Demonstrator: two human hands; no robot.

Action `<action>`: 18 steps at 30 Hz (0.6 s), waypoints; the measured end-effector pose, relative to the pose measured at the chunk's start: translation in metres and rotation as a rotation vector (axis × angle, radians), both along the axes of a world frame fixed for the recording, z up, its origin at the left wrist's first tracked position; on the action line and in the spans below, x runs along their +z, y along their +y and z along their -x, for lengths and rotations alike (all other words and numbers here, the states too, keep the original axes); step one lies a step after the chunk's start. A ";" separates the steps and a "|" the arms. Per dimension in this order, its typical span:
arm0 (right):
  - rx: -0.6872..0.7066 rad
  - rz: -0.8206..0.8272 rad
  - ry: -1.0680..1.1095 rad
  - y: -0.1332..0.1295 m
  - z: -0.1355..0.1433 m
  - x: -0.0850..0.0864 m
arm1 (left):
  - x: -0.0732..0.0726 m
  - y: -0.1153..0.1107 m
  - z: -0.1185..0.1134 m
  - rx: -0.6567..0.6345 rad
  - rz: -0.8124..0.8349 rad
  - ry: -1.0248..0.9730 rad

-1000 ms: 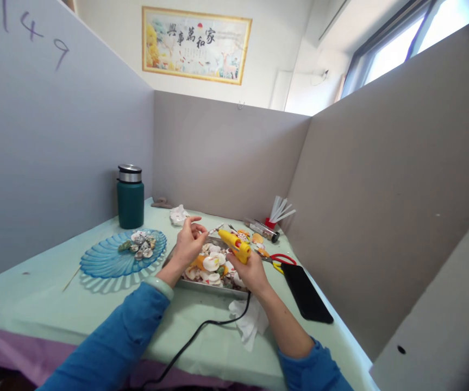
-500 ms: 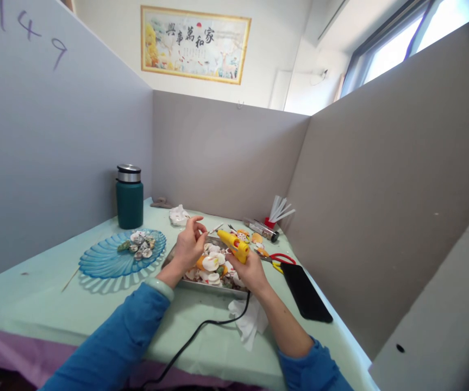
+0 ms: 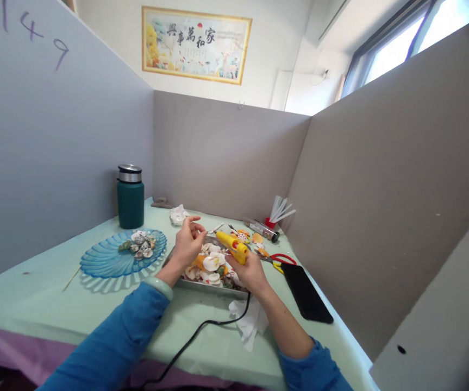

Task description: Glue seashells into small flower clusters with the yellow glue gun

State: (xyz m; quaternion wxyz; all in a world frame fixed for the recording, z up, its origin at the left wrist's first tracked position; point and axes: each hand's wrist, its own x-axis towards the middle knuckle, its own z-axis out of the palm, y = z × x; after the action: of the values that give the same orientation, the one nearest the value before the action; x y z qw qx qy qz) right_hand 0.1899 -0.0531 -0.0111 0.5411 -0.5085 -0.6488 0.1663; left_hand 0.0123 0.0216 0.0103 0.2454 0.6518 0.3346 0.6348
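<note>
My right hand [image 3: 249, 271] is wrapped around a yellow hot glue gun [image 3: 234, 247], its nozzle pointing left toward my other hand. A black cord [image 3: 205, 325] trails from the gun to the table's front edge. My left hand [image 3: 188, 245] is closed in a pinch near the nozzle, the index finger raised; what its fingertips hold is too small to make out. A thin whitish stick [image 3: 216, 228] shows just beyond those fingertips, and I cannot tell whether they touch it. Beneath both hands stands a metal tray [image 3: 213, 289] full of seashells [image 3: 213, 262], partly covered by them.
Left is a blue scalloped plate [image 3: 99, 263] bearing a shell cluster [image 3: 141, 244], with a green bottle [image 3: 130, 201] behind. On the right lie scissors [image 3: 282, 259], a black phone [image 3: 306, 293], a clear tube [image 3: 262, 230] and glue sticks [image 3: 280, 209]. Crumpled tissue [image 3: 250, 323] lies in front.
My left hand has shifted very slightly left, away from the glue gun's nozzle. The glue gun stays in my right hand, nearly still.
</note>
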 end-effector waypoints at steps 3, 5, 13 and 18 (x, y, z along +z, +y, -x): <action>-0.013 -0.009 0.000 -0.002 0.000 0.002 | 0.000 0.005 0.001 -0.015 0.061 -0.075; -0.008 -0.008 0.001 -0.002 0.000 0.002 | -0.001 0.008 0.002 -0.015 0.089 -0.108; -0.063 -0.027 0.002 0.002 -0.002 -0.002 | 0.000 0.006 0.000 -0.050 0.101 -0.087; 0.019 0.005 0.002 -0.002 0.000 0.002 | 0.001 0.004 0.000 -0.047 0.100 -0.045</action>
State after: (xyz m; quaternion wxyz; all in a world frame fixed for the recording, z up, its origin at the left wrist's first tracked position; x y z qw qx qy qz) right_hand 0.1896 -0.0549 -0.0090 0.5388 -0.5037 -0.6526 0.1734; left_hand 0.0118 0.0252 0.0115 0.3000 0.6321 0.3448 0.6258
